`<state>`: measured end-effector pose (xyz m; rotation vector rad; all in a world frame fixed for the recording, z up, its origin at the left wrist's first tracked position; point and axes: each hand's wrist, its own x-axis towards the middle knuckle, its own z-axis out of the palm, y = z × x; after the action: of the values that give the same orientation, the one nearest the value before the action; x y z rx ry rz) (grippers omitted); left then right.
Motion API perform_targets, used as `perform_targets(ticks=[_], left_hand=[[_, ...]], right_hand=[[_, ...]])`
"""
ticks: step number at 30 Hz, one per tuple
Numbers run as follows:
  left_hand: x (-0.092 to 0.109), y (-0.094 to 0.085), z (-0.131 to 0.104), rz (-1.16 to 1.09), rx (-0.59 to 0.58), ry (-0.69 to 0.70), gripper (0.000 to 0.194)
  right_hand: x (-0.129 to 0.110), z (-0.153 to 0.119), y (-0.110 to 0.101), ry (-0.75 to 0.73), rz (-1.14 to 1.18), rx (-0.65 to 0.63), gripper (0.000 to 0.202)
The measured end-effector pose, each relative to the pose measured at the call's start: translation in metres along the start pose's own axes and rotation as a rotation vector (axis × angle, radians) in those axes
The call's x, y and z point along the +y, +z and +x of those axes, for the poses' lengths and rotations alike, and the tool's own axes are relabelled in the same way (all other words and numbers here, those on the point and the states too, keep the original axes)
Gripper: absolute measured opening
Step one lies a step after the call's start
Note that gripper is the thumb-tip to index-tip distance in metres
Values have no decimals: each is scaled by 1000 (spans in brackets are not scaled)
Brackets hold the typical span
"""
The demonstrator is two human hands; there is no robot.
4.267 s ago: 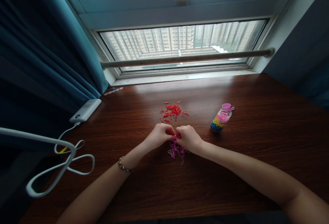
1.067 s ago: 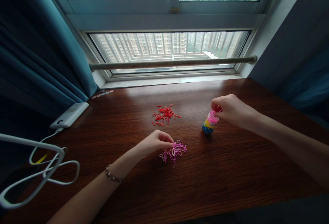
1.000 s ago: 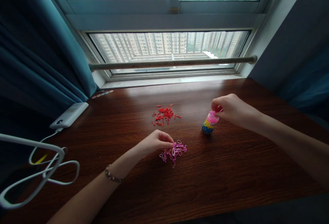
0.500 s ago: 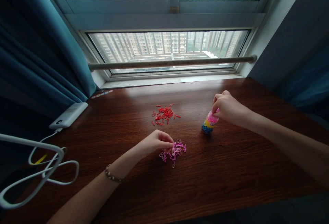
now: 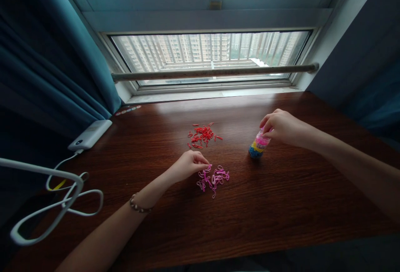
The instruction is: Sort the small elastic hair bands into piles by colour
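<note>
Pink and purple bands [image 5: 218,177] lie in a loose pile on the dark wooden table. At the pile's upper left edge, my left hand [image 5: 187,165] pinches a pink band [image 5: 209,166] between thumb and fingertips. Farther right, my right hand [image 5: 283,127] grips the top of a small clear bottle [image 5: 260,143], which stands slightly tilted on the table. Layers of blue, yellow and pink pieces show inside it. My fingers hide the bottle's mouth. Behind my left hand lies a pile of small red pieces [image 5: 203,134].
A white power bank [image 5: 90,134] with a looped white cable [image 5: 78,180] is at the left by the blue curtain [image 5: 62,55]. A small strip of coloured dots [image 5: 128,110] lies near the window sill. A rail [image 5: 215,73] crosses the window.
My left hand has shifted slightly to the pile's upper left, and a pink band now shows at its fingertips. My right hand still holds the bottle. The whole view has shifted a little.
</note>
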<state>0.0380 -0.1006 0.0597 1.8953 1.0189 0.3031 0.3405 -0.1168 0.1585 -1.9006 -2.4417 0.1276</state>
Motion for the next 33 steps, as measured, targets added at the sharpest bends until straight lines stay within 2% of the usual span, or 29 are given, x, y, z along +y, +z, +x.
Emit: perform_targets(ticks=[3,5,8,10,12,15,18,21,28,31,33], left_hand=[[-6,0,-1,102,29,16,21],[-9,1,-2,131,15,24,17],[-11,3,-2,200,32,63,12],[-11,4,-1,261,59,98,10],[-10,5,0,314,75,126,10],[-9,6,0,359,43,162,12],[-5,6,-3,376,-8,180,12],[-1,4,-5,373,-77,175,13],[-1,-10,-10,313,-260,148,19],[-1,-16,-12,314,-354,157,17],[-1,-16,-14,359,-349,167,18]], right_hand=[[0,-6,-6,-7,19,37,11],[-7,-15,-11,-20,33,117,11],[-31,-34,-14,-65,79,318,13],[-52,-46,-7,-126,150,412,14],[-73,-53,7,-213,232,385,16],[-97,-52,41,-287,329,239,17],[-112,-43,75,-294,374,123,18],[-123,-36,98,-291,364,65,19],[-152,-28,120,-196,213,96,51],[-157,-25,127,-179,175,76,46],[-158,-24,131,-199,178,65,34]])
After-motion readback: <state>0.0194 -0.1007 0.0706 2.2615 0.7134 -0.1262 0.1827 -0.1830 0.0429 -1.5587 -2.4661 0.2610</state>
